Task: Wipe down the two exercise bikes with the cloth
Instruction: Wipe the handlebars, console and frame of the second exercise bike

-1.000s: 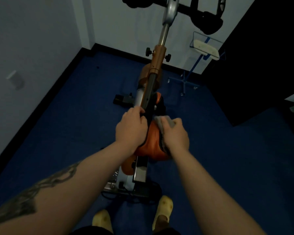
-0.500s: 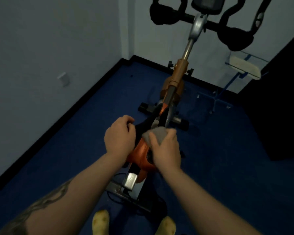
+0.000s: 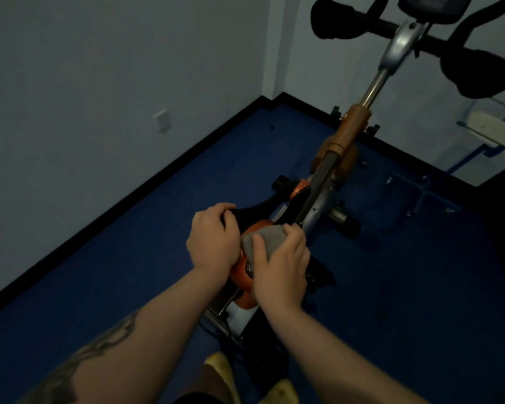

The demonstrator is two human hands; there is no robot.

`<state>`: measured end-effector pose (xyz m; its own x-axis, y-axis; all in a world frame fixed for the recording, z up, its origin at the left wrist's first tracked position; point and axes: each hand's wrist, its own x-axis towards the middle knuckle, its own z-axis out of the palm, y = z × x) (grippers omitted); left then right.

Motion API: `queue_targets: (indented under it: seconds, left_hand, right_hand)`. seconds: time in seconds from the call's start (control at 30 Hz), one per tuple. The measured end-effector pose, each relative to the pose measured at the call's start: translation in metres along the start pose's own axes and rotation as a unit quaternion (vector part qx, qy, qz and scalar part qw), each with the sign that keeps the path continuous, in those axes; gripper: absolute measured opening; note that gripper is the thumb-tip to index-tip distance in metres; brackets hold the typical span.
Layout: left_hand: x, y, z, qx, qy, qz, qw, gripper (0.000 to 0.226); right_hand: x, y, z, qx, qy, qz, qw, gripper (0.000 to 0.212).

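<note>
One exercise bike point(image 3: 347, 135) stands in front of me, orange and silver, with black handlebars at the top right and a black saddle below my hands. My right hand point(image 3: 280, 266) holds a grey cloth point(image 3: 263, 237) against the orange part of the frame. My left hand point(image 3: 213, 240) grips the black saddle just left of the cloth, fingers curled over its edge. A second bike is not in view.
Blue carpet floor point(image 3: 129, 272) all round the bike. Grey wall point(image 3: 85, 83) with a black skirting on the left and behind. A blue-legged stand with a white top point(image 3: 490, 132) sits at the far right. My yellow shoes point(image 3: 219, 368) are at the bottom.
The view has tilted up and swung right, so the handlebars now show. My right hand with the cloth has slid up over the orange frame part; my left hand shifted left on the saddle.
</note>
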<state>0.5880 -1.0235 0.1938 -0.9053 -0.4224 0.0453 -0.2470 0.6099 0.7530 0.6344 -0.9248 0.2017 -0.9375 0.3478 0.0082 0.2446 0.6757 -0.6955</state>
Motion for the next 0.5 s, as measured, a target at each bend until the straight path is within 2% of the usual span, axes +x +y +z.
queue_targets:
  seconds: [0.07, 0.13, 0.23, 0.3, 0.37, 0.43, 0.5]
  left_hand:
    - [0.0, -0.001, 0.0, -0.001, -0.002, -0.001, 1.0, 0.03]
    - [-0.001, -0.002, -0.001, -0.001, -0.002, 0.0, 1.0, 0.03]
    - [-0.002, 0.0, -0.002, -0.009, -0.003, 0.008, 1.0, 0.029]
    - [-0.002, 0.001, -0.003, -0.014, -0.003, 0.01, 1.0, 0.029]
    - [-0.004, 0.002, -0.006, -0.016, -0.014, 0.015, 1.0, 0.029]
    - [-0.004, 0.003, -0.007, -0.025, -0.018, 0.017, 0.999, 0.029]
    - [-0.006, 0.004, -0.008, -0.031, -0.017, 0.014, 0.999, 0.029]
  right_hand:
    - [0.021, -0.003, -0.003, 0.04, -0.022, 0.046, 0.998, 0.05]
    - [0.024, -0.001, -0.007, 0.078, -0.033, 0.059, 0.995, 0.047]
    - [-0.024, 0.006, -0.009, 0.054, -0.03, -0.013, 0.998, 0.067]
    - [-0.044, 0.01, -0.01, 0.065, -0.036, -0.031, 0.997, 0.073]
    - [-0.022, 0.009, -0.011, 0.111, -0.049, 0.049, 0.991, 0.058]
    - [0.016, 0.005, -0.014, 0.198, -0.08, 0.151, 0.965, 0.042]
    - [0.031, 0.003, -0.016, 0.23, -0.083, 0.187, 0.952, 0.041]
